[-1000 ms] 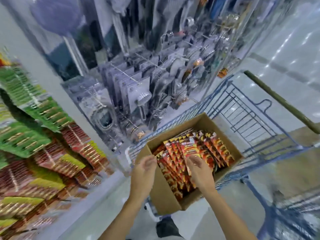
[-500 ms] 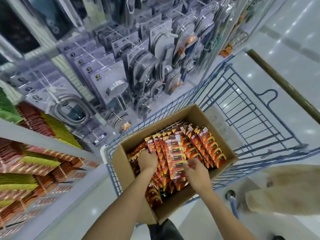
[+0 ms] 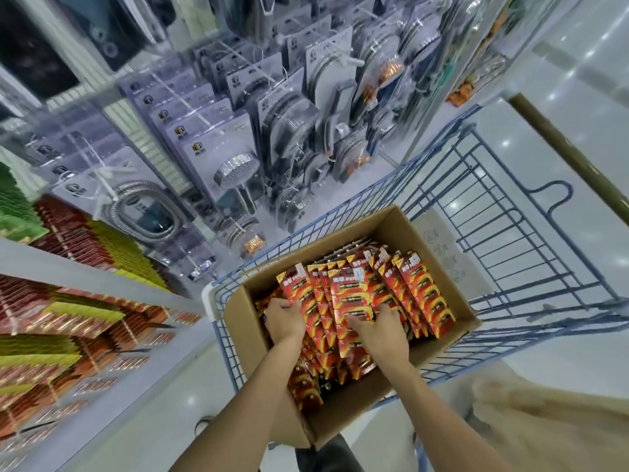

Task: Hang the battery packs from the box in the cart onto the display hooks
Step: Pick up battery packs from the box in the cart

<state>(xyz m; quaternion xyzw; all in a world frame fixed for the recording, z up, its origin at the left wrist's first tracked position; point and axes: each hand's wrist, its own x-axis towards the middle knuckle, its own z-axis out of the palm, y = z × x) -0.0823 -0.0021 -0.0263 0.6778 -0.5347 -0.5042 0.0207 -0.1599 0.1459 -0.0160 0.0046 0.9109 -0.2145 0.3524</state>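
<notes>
A brown cardboard box (image 3: 452, 287) sits in the near end of a blue wire cart (image 3: 531, 240). It is full of red and orange battery packs (image 3: 418, 294) standing in rows. Both my hands are down inside the box. My left hand (image 3: 284, 318) curls around the left edge of a bundle of packs. My right hand (image 3: 381, 330) lies on the bundle's right side with the fingers spread over the packs. Red, yellow and green battery packs hang on the display hooks (image 3: 68, 321) at the left.
Packaged shower heads and hoses (image 3: 235, 172) hang on the rack beyond the cart. The cart's brown handle bar (image 3: 571, 155) runs along the upper right. A blurred beige shape (image 3: 551, 427) lies at the lower right. Pale shiny floor (image 3: 578, 69) shows to the right.
My hands have gone from the box's near rim down onto the packs and closed around a bundle. The view has swung down and closer to the box.
</notes>
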